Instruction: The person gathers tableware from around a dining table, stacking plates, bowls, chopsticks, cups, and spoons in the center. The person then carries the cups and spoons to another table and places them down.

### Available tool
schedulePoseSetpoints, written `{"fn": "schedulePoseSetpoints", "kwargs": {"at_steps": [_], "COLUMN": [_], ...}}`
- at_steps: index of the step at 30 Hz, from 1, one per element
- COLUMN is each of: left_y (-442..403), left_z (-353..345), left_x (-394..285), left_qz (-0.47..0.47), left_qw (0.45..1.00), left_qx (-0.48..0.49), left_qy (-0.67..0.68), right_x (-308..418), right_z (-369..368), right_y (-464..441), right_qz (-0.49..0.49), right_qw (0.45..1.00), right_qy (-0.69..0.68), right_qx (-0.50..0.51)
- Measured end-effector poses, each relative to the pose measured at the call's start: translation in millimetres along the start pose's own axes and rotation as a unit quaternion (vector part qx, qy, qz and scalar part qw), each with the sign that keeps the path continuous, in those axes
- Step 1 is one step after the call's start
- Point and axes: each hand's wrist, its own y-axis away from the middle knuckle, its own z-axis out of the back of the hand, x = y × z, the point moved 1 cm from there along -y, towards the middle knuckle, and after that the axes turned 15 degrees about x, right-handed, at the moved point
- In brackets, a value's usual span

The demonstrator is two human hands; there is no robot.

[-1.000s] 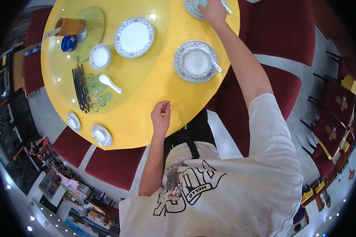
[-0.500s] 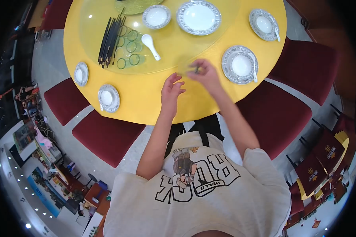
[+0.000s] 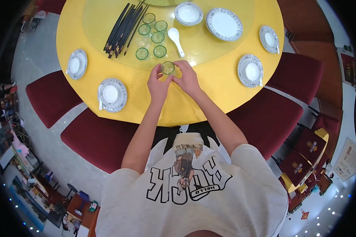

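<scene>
Between my two hands is a small clear glass cup [image 3: 167, 68] with a green-tinted rim, held near the table's front part. The fingers of my left hand [image 3: 158, 87] close around its left side. My right hand [image 3: 187, 79] grips it from the right, thumb low on the glass. Just beyond my hands, several matching glass cups [image 3: 158, 37] stand on the glass turntable [image 3: 201, 53]. To their right lies a white spoon [image 3: 175, 41], and to their left a bundle of dark chopsticks [image 3: 124, 29].
Bowls [image 3: 188, 14] and plates [image 3: 224, 24] sit farther back on the turntable. Place settings with a plate [image 3: 121, 103], bowl and spoon line the edge of the yellow tablecloth [image 3: 154, 112]. Dark red chairs [image 3: 103, 138] surround the table.
My left hand, open half a second ago, has closed on the glass cup together with my right hand. The right hand has moved left, and the whole view has shifted.
</scene>
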Motion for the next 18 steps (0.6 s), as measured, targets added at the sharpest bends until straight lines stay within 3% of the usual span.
{"fn": "schedulePoseSetpoints", "kwargs": {"at_steps": [5, 7, 10, 18], "left_y": [-19, -19, -17, -22], "left_z": [3, 3, 2, 5], "left_x": [5, 5, 9, 13], "left_qz": [-0.030, -0.069, -0.049, -0.036], "left_qw": [0.999, 0.990, 0.985, 0.989], "left_qx": [-0.035, -0.062, -0.079, -0.091], "left_qy": [-0.006, -0.109, -0.144, -0.114], "right_x": [-3, -6, -6, -7], "right_z": [-10, -12, -15, -19], "right_y": [-22, -24, -24, -37], "right_qz": [-0.008, 0.004, 0.020, 0.050], "right_qw": [1.000, 1.000, 1.000, 0.998], "right_qy": [-0.004, -0.009, 0.001, 0.022], "right_qx": [-0.007, -0.016, -0.021, -0.017]}}
